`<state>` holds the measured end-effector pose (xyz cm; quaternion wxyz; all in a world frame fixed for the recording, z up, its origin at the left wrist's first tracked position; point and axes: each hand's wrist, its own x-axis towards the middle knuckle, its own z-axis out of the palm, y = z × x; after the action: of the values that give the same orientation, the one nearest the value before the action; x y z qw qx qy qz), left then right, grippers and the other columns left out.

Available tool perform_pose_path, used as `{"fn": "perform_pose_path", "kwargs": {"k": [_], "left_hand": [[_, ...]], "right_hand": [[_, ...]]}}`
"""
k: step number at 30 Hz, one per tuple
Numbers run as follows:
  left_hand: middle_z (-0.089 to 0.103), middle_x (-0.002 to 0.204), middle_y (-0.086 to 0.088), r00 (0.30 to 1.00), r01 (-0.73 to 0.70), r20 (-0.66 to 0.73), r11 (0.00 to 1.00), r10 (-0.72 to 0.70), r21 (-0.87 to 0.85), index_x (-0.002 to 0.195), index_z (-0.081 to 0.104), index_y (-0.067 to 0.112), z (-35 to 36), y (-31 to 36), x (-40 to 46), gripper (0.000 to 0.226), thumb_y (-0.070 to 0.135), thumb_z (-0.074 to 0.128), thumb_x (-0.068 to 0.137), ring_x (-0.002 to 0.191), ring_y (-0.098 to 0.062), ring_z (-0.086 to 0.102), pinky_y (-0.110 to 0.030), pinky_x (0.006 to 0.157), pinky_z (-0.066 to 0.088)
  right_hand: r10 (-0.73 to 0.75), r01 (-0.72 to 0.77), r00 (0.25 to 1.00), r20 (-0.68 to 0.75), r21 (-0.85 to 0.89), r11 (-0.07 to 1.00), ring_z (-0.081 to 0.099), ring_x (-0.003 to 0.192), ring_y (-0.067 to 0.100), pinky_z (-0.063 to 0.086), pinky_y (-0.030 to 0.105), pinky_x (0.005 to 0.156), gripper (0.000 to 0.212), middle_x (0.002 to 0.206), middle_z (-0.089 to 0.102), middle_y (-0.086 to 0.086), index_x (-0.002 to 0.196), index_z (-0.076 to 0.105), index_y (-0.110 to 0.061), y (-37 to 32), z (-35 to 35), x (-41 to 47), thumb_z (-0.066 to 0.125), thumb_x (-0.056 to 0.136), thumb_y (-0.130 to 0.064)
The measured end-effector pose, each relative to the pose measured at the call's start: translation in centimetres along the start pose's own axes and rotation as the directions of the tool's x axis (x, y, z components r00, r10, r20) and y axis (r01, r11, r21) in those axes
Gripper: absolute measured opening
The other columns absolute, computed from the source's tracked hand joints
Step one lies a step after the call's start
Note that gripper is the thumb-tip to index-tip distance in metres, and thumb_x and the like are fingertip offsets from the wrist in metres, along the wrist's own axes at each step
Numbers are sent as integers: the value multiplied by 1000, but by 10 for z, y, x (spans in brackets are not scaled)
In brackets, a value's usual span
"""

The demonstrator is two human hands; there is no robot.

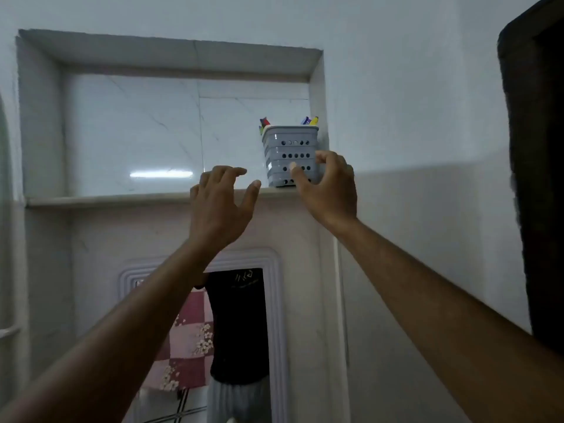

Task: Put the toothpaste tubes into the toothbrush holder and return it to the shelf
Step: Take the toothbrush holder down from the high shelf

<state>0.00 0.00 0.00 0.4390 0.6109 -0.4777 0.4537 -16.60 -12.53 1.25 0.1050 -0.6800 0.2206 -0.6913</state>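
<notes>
Standing upright on the shelf, toothbrush holder shows toothpaste tubes pointing up.

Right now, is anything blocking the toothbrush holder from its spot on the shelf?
Nothing visible. The toothbrush holder already stands on the shelf at the niche's right end, with the right hand at its side.

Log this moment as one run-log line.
holder: on shelf, right end, tubes inside | right hand: fingers around holder | left hand: open, beside holder, not touching | stage: placing on shelf
</notes>
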Motion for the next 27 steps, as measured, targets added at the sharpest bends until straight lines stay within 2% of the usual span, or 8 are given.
{"fn": "perform_pose_path", "kwargs": {"k": [4, 7, 11, 16, 19, 22, 24, 27], "left_hand": [[65, 145, -3, 996, 35, 83, 999, -36, 13, 142, 64, 22, 20, -16, 16, 53, 59, 53, 105, 141, -29, 54, -49, 118, 37], [67, 145, -1, 993, 43, 109, 997, -49, 59, 141, 66, 26, 34, -27, 21, 54, 62, 47, 106, 142, -25, 55, -48, 121, 30], [72, 138, 6, 996, 30, 79, 993, -40, 117, 132, 72, 32, 41, -33, 22, 54, 66, 39, 107, 137, -22, 59, -45, 116, 30], [74, 131, 9, 999, -8, 42, 991, 3, 131, 124, 75, 32, 44, -39, 20, 53, 66, 37, 108, 131, -21, 61, -42, 113, 30], [75, 128, 8, 999, -34, 31, 991, 30, 131, 123, 75, 31, 44, -42, 19, 54, 65, 36, 108, 128, -20, 63, -41, 112, 30], [75, 129, 7, 998, -41, 45, 992, 36, 120, 125, 75, 31, 43, -41, 19, 54, 65, 37, 109, 128, -20, 63, -41, 113, 30], [75, 130, 6, 998, -39, 55, 994, 33, 106, 125, 75, 30, 42, -41, 19, 54, 66, 39, 108, 128, -22, 63, -42, 114, 29], [75, 129, 5, 998, -36, 55, 997, 33, 62, 125, 75, 29, 40, -39, 15, 50, 65, 46, 106, 127, -23, 63, -43, 116, 29]], "right_hand": [[35, -24, 999, 37, -252, 967, 56, 134, 33, 45, 50, 105, 73, 140, 71, 7, 141, 61, -13, -6, 18, 18, 70, 96, -70], [122, -99, 991, 53, -313, 945, 53, 135, 35, 42, 53, 106, 88, 141, 69, 9, 143, 55, -13, -11, 36, 24, 68, 88, -80], [199, -182, 980, 18, -336, 924, 53, 136, 35, 39, 52, 103, 108, 141, 68, 7, 142, 56, -12, -16, 50, 25, 74, 71, -91], [218, -226, 974, -59, -234, 946, 54, 135, 34, 41, 50, 105, 111, 141, 66, 7, 140, 52, -11, -12, 47, 19, 82, 65, -87], [163, -180, 978, -128, -133, 975, 51, 138, 34, 43, 49, 107, 120, 150, 58, 9, 153, 42, -12, -8, 42, 14, 87, 66, -81], [116, -111, 978, -171, 37, 993, 56, 139, 30, 56, 45, 106, 132, 153, 57, 6, 164, 33, -14, -8, 35, 14, 94, 64, -75], [122, -98, 975, -183, 137, 986, 63, 136, 26, 63, 41, 100, 132, 150, 61, 1, 162, 34, -17, -11, 31, 13, 96, 61, -76], [112, -71, 972, -205, 197, 978, 66, 135, 22, 67, 42, 99, 131, 152, 62, -2, 160, 37, -21, -15, 27, 6, 95, 59, -80]]}}
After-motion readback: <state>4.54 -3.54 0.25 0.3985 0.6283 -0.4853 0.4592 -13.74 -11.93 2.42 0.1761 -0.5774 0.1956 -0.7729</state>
